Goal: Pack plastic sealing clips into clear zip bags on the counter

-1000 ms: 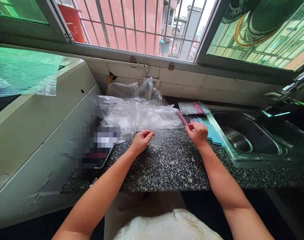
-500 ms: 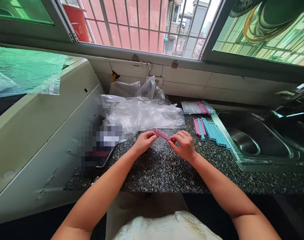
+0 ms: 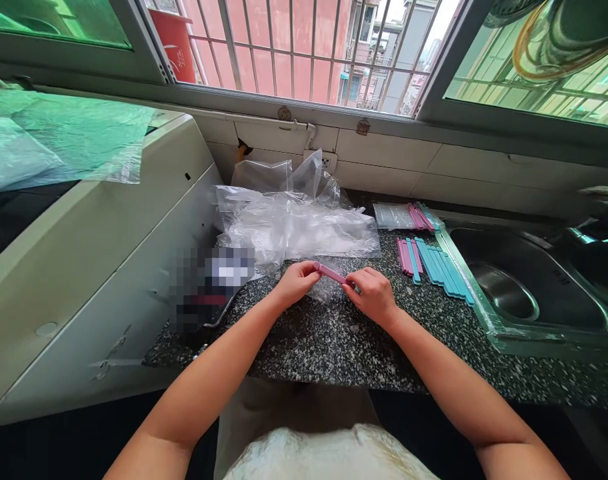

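Note:
A pink bag clip (image 3: 333, 273), long and thin, is stretched between my two hands above the speckled counter. My left hand (image 3: 300, 283) pinches its left end, and my right hand (image 3: 371, 293) grips the right end with fingertips and thumb. Just below the clip lies a small clear plastic bag (image 3: 323, 292), partly hidden by my hands. Right of my hands, several pink clips (image 3: 403, 257) lie side by side with a row of blue clips (image 3: 441, 267). Behind them, more pink clips (image 3: 421, 217) rest by a flat clear packet (image 3: 391, 216).
A heap of clear plastic bags (image 3: 299, 227) covers the counter's back against the tiled wall. A steel sink (image 3: 489, 327) borders the right side, and a white appliance panel (image 3: 134, 247) the left. A blurred-out dark object (image 3: 209, 293) lies near my left forearm.
The whole view has shifted, so the scene sits a little further right. Both hands keep their hold on the pink clip, which stays in nearly the same pose.

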### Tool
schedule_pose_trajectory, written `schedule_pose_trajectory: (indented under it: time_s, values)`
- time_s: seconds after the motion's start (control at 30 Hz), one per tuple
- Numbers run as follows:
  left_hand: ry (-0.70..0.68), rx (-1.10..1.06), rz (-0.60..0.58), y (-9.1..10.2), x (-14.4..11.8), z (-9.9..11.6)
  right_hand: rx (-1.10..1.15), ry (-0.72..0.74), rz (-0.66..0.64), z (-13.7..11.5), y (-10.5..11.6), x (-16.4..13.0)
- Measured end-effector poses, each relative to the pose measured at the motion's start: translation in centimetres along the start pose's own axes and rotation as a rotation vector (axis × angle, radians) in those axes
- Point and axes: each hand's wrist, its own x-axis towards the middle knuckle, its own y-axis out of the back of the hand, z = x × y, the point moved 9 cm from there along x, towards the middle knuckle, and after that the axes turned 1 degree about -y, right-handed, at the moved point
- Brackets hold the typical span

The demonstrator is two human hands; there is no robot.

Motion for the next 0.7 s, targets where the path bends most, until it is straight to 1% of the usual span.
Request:
schedule_pose_trajectory:
  time_s: [0.43,0.7]
  values:
    - [0.005,0.065,-0.027,0.06,0.05,-0.31,-0.113,0.082,-0.077,-0.66,-0.66,0.01]
    - [-0.03,0.12,-0.055,-0.01,-0.03,-0.04,-0.167,0.113,-0.072,-0.96,-0.63,-0.08]
